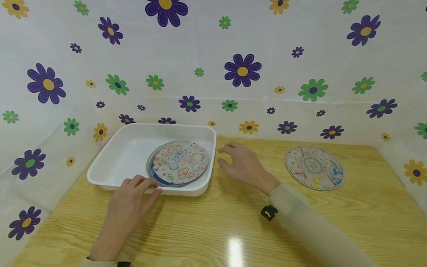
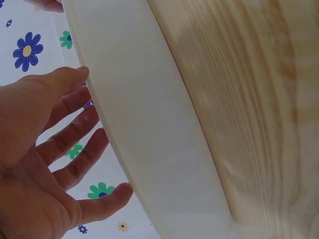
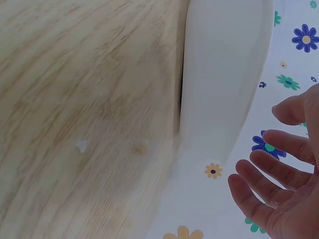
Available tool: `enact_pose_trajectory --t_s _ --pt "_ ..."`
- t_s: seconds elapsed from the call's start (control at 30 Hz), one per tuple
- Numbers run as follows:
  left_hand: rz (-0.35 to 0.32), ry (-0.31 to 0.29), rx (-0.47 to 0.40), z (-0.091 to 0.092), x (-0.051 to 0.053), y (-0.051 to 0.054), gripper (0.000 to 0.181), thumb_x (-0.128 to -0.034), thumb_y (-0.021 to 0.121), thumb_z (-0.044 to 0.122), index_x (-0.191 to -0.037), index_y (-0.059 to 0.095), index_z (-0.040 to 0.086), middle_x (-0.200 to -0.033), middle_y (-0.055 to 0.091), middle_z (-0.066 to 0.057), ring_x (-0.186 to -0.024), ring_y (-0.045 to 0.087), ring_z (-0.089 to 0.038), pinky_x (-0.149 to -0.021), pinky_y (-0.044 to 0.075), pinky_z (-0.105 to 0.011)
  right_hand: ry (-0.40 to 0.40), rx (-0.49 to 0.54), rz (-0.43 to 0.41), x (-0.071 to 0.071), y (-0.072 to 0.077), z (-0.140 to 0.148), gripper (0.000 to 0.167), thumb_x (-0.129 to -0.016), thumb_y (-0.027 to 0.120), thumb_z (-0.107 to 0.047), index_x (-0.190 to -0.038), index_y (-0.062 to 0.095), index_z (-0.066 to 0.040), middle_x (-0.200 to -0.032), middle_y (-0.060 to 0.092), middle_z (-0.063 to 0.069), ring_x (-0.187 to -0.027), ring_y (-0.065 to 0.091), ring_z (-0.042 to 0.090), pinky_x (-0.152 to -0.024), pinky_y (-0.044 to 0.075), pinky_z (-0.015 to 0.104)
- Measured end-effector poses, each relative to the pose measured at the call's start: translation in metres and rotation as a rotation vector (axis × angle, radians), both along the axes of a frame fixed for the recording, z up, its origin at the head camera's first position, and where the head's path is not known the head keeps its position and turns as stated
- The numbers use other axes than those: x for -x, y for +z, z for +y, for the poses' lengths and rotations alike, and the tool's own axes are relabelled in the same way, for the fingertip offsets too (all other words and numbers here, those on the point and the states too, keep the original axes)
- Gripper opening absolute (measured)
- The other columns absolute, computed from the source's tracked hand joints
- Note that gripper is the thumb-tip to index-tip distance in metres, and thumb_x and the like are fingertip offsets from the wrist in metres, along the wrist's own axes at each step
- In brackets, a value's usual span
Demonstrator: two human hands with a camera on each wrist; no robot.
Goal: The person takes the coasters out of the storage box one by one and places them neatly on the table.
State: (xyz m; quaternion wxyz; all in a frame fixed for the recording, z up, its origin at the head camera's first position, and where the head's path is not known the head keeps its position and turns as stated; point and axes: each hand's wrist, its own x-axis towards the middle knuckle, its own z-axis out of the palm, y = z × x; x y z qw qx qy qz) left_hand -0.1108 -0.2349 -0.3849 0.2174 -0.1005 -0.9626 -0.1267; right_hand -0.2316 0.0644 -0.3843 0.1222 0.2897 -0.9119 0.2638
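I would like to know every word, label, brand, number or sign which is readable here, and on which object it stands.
None reads clearly.
Upper disc in the white tray: blue script-like lines, too small to read.
Disc alone on the table: central emblem, too blurred to read.
Black piece by the right sleeve: pale mark, unclear.

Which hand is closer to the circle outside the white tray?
Right. The right hand is between the circle and tray; the left hand is farther off, at the tray's near edge.
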Motion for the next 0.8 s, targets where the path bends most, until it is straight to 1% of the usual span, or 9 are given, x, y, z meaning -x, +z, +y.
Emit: enact_pose_trajectory --t_s 0.1,0.27,0.43,0.57,0.7,0.8 --pt "-0.025 0.008 0.001 0.0 0.0 0.001 0.016 -0.0891 0.081 0.022 -0.101 0.075 0.014 -0.098 0.071 -0.006 -0.093 0.067 -0.033 -0.075 0.06 -0.049 0.019 -0.004 0.012 0.002 0.0 -0.005 0.028 -0.094 0.07 -0.022 -0.117 0.074 -0.007 -0.116 0.071 0.009 -0.104 0.069 0.025 -0.085 0.061 0.038" --pt "-0.006 0.002 -0.003 0.0 0.0 0.0 0.014 -0.0877 0.082 0.02 -0.099 0.075 0.014 -0.096 0.071 -0.005 -0.092 0.067 -0.034 -0.073 0.06 -0.049 0.084 0.001 0.054 0.003 -0.001 -0.016 0.026 -0.094 0.069 -0.02 -0.116 0.074 -0.007 -0.117 0.071 0.009 -0.106 0.068 0.024 -0.086 0.061 0.036" --pt "-0.004 -0.002 -0.002 0.0 0.0 0.0 0.014 -0.0877 0.082 0.021 -0.098 0.075 0.014 -0.095 0.07 -0.004 -0.09 0.067 -0.033 -0.072 0.06 -0.048 0.133 0.017 0.085 0.005 -0.002 -0.028 0.025 -0.094 0.07 -0.018 -0.116 0.075 -0.007 -0.116 0.071 0.01 -0.102 0.068 0.023 -0.084 0.06 0.033" --pt "-0.005 0.003 -0.002 0.0 0.0 0.0 0.014 -0.0879 0.082 0.021 -0.099 0.076 0.014 -0.096 0.07 -0.004 -0.091 0.067 -0.033 -0.072 0.06 -0.048 0.168 0.003 0.096 0.008 -0.002 -0.038 0.026 -0.094 0.07 -0.018 -0.117 0.075 -0.007 -0.117 0.07 0.01 -0.101 0.067 0.022 -0.083 0.06 0.031" --pt "-0.009 0.006 -0.007 -0.001 0.001 0.0 0.015 -0.0878 0.082 0.021 -0.099 0.076 0.014 -0.097 0.07 -0.004 -0.091 0.067 -0.033 -0.072 0.059 -0.049 0.194 -0.029 0.128 0.011 -0.003 -0.046 0.024 -0.094 0.07 -0.019 -0.116 0.075 -0.008 -0.117 0.07 0.009 -0.101 0.066 0.021 -0.082 0.059 0.03" --pt "-0.006 0.007 -0.007 -0.001 0.001 0.001 0.014 -0.0876 0.082 0.021 -0.099 0.076 0.014 -0.097 0.07 -0.004 -0.092 0.066 -0.033 -0.073 0.059 -0.049 0.22 -0.041 0.135 0.014 -0.002 -0.053 0.024 -0.095 0.069 -0.019 -0.115 0.075 -0.008 -0.116 0.07 0.008 -0.101 0.066 0.021 -0.084 0.059 0.03"
